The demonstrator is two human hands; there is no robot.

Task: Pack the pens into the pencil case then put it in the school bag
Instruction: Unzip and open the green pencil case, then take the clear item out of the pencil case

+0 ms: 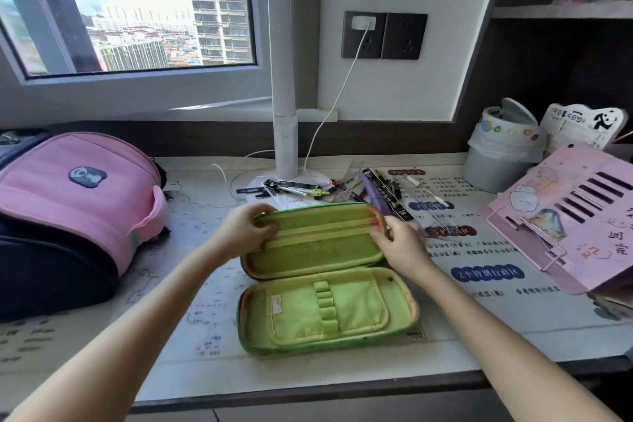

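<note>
A green pencil case (329,312) lies unzipped and spread flat at the middle of the desk, its lid tilted up toward the window. My left hand (245,231) grips the lid's left end. At the lid's right end my right hand (399,247) pinches the rim. Nothing lies in the case's lower half or its elastic loops. Pens and a compass (294,190) lie scattered just behind the case by the lamp base. A purple pen box (385,195) sits to their right. The pink and navy school bag (75,212) lies on its side at the left.
A white lamp post (284,113) rises behind the case, with a charging cable (329,120) running to the wall socket. A grey bin (500,154) and a pink book stand (575,219) crowd the right side. The desk's front edge (308,390) is near me.
</note>
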